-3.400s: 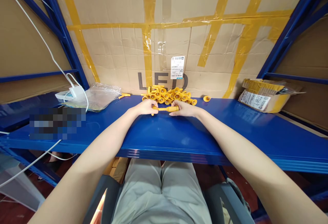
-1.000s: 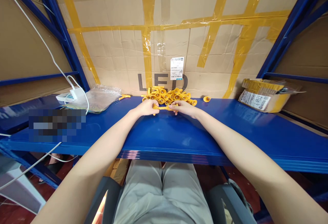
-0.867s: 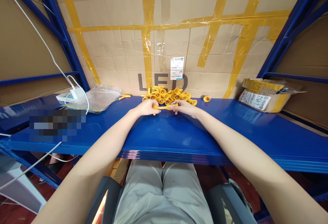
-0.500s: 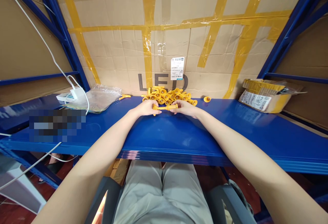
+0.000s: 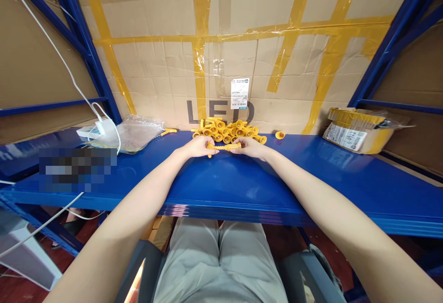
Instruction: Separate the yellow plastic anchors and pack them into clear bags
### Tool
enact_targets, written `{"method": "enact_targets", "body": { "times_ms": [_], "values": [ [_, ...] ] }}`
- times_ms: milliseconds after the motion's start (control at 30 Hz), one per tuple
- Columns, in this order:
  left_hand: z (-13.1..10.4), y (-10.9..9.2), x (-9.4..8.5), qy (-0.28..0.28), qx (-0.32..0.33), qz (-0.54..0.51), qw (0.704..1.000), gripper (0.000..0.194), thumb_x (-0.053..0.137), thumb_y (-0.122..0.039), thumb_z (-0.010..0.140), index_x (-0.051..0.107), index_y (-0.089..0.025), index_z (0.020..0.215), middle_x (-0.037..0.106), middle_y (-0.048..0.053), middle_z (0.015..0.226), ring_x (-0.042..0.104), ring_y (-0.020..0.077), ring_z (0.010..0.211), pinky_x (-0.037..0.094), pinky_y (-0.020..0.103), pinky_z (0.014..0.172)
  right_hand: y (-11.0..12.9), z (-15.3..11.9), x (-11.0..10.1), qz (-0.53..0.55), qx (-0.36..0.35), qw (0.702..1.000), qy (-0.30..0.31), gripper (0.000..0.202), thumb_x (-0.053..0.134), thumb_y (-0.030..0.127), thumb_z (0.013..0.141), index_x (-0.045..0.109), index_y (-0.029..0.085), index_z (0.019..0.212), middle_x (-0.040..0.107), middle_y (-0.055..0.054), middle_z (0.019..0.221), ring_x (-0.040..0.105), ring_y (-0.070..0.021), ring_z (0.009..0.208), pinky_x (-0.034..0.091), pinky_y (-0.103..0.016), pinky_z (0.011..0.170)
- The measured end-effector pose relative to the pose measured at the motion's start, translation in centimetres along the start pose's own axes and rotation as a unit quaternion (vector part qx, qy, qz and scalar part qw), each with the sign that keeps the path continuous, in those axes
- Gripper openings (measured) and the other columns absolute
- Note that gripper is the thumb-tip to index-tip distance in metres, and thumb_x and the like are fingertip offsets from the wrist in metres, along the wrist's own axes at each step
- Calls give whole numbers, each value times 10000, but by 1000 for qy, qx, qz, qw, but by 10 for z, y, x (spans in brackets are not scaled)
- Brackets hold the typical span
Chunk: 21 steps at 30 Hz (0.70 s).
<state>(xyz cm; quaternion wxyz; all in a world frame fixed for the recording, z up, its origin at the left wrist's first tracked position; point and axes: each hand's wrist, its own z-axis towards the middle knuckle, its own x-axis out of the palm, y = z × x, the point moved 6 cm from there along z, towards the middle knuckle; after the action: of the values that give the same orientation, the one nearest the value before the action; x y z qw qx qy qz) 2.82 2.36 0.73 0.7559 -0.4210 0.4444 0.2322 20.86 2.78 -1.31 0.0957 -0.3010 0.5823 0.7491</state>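
Note:
Between my two hands a slim yellow plastic piece (image 5: 224, 147) with a ribbed, narrow middle lies level, just above the blue shelf top. My left hand (image 5: 198, 147) pinches its left end, where a short yellow part pokes out below the fingers. At the thicker, grooved right end, the fingers of my right hand (image 5: 254, 148) are closed on the piece. Right behind the hands is a pile of yellow cone-mouthed plastic pieces (image 5: 224, 132), partly hidden by them. One loose yellow cone-mouthed piece (image 5: 280, 135) lies to the right of the pile.
A large taped cardboard sheet (image 5: 166, 72) stands behind the blue shelf (image 5: 235, 187). On the right sits a small open carton (image 5: 356, 132). Clear plastic bags (image 5: 138, 132), a yellow strip-like piece (image 5: 168, 131) and a white power strip (image 5: 92, 131) with cables lie left.
Both hands stay almost in place, still holding the yellow piece. Its right end has shifted very slightly in the fingers; the pile looks the same.

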Motion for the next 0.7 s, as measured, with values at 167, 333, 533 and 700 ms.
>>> {"method": "enact_targets", "body": {
  "times_ms": [167, 333, 533, 700],
  "values": [
    [1, 1, 1, -4, 5, 1, 1000, 345, 641, -506, 658, 613, -174, 745, 636, -3, 597, 538, 136, 547, 355, 233, 511, -2, 2, 0, -14, -4, 1000, 6, 241, 725, 271, 684, 590, 160, 850, 649, -17, 822, 586, -150, 782, 449, -262, 713],
    [1, 0, 1, -5, 7, 12, 1000, 359, 631, -519, 666, 615, -173, 757, 632, -2, 593, 529, 135, 542, 349, 235, 510, -2, 2, 1, -30, -1, 999, 15, 219, 706, 268, 705, 588, 163, 857, 658, -25, 838, 595, -160, 796, 450, -270, 723],
    [0, -2, 0, -5, 11, 18, 1000, 361, 625, -523, 675, 610, -171, 758, 639, 0, 602, 537, 136, 553, 352, 235, 521, 0, 0, 4, 7, 2, 999, 44, 177, 690, 250, 713, 573, 163, 814, 658, -20, 785, 595, -148, 754, 444, -268, 716],
    [0, -2, 0, -6, 13, 17, 1000, 380, 629, -547, 667, 602, -175, 741, 637, -2, 592, 533, 136, 544, 348, 237, 519, -1, 0, 5, 17, 0, 998, 59, 181, 690, 271, 713, 574, 163, 799, 656, -18, 763, 595, -147, 738, 446, -276, 734]
  ]
}}
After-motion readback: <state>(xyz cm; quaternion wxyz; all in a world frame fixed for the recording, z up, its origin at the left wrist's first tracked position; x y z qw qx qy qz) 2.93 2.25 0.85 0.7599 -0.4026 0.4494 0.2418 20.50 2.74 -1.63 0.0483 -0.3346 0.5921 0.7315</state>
